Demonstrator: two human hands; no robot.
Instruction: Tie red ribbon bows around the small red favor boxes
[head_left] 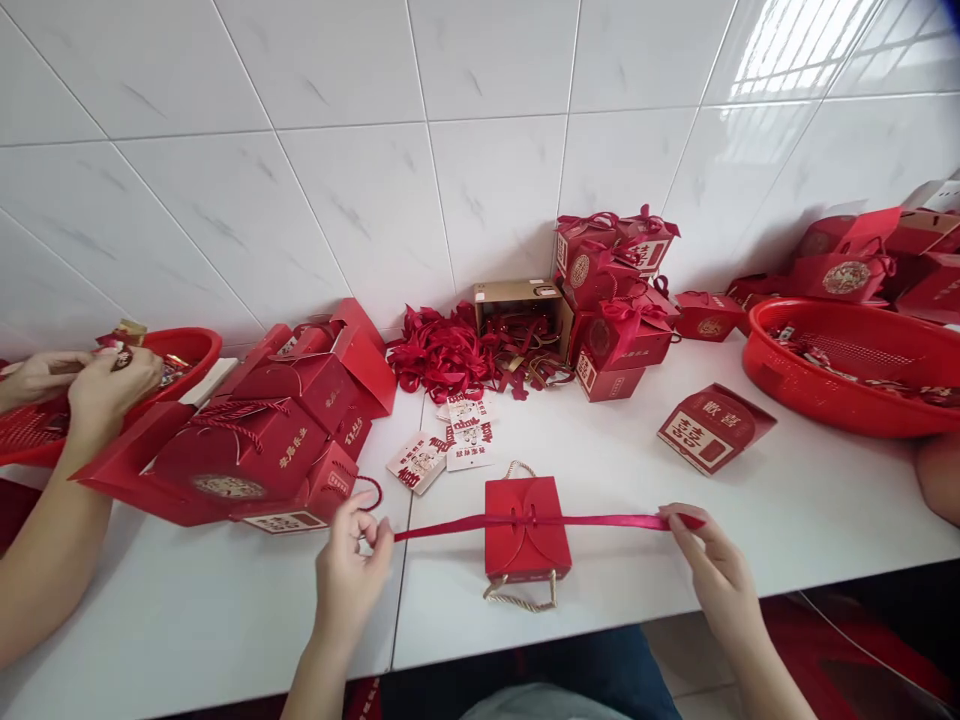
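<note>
A small red box (525,555) with gold cord handles sits on the white table near its front edge. A red ribbon (611,520) runs across the top of the box, through its middle, and stretches out to both sides. My left hand (354,550) pinches the ribbon's left end, left of the box. The right end is held between the thumb and fingers of my right hand (705,550). Both stretches of ribbon look nearly straight, and neither hand touches the box.
Red boxes (262,450) are piled at left; ribbon-tied boxes (619,340) stack behind. Between them lie loose ribbons (442,350), an open carton (525,292) and printed cards (420,462). One box (716,430) sits right, near a red basket (840,395). Another person's hands (105,385) work at far left.
</note>
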